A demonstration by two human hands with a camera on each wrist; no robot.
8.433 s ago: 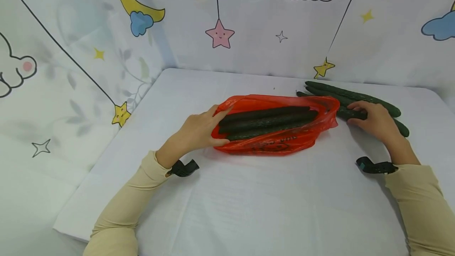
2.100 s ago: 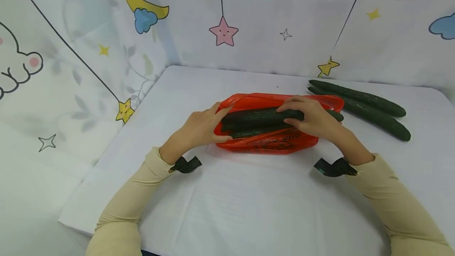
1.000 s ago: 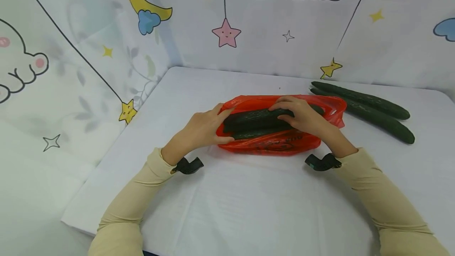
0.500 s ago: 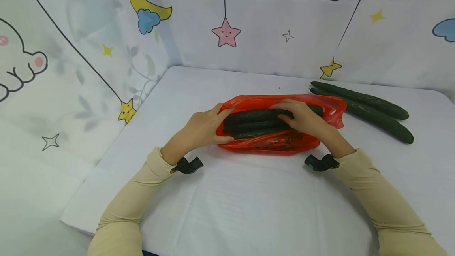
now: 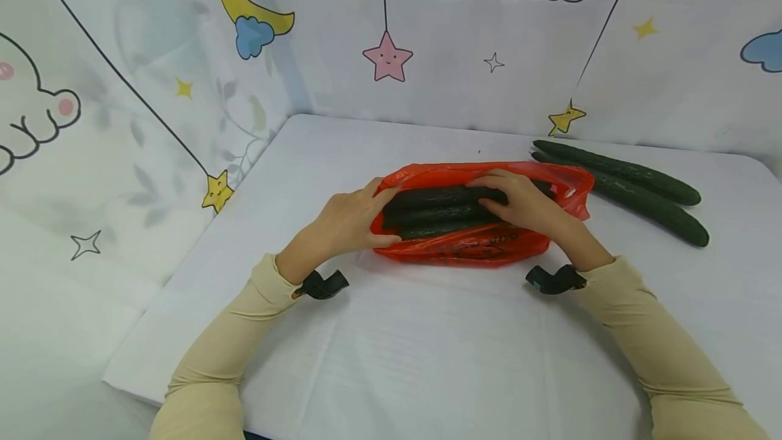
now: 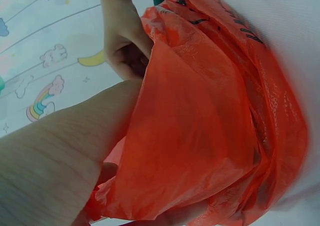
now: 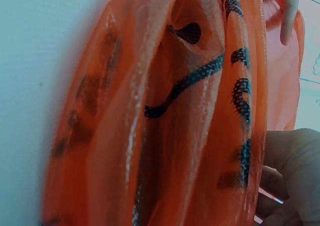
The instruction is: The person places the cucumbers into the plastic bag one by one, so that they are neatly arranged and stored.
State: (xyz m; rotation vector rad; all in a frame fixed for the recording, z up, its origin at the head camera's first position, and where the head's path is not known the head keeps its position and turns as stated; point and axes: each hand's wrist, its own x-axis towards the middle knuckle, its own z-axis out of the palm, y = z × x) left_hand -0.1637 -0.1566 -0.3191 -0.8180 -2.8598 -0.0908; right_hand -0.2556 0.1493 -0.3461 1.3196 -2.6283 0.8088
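Note:
A red plastic bag (image 5: 470, 250) with dark lettering lies on its side with its long mouth facing up. Inside it, several dark green cucumbers (image 5: 421, 216) lie side by side. My left hand (image 5: 345, 219) holds the bag's left end, thumb and fingers spread across the mouth. My right hand (image 5: 519, 202) reaches over the near rim, thumb and fingers about the top cucumber (image 5: 436, 195); the palm hides part of it. In the left wrist view the red film (image 6: 195, 116) covers most of the scene; in the right wrist view the printed bag side (image 7: 200, 111) does.
Two loose cucumbers, a rear one (image 5: 623, 168) and a front one (image 5: 654, 206), lie at the back right, their left ends beside the bag. A white cloth covers the table (image 5: 427, 345). A printed curtain (image 5: 452, 39) hangs behind it.
My right hand has carried a cucumber leftward from the loose ones into the bag, leaving two outside. That cucumber has sunk lower among the others. My left hand has stayed at the bag's left end.

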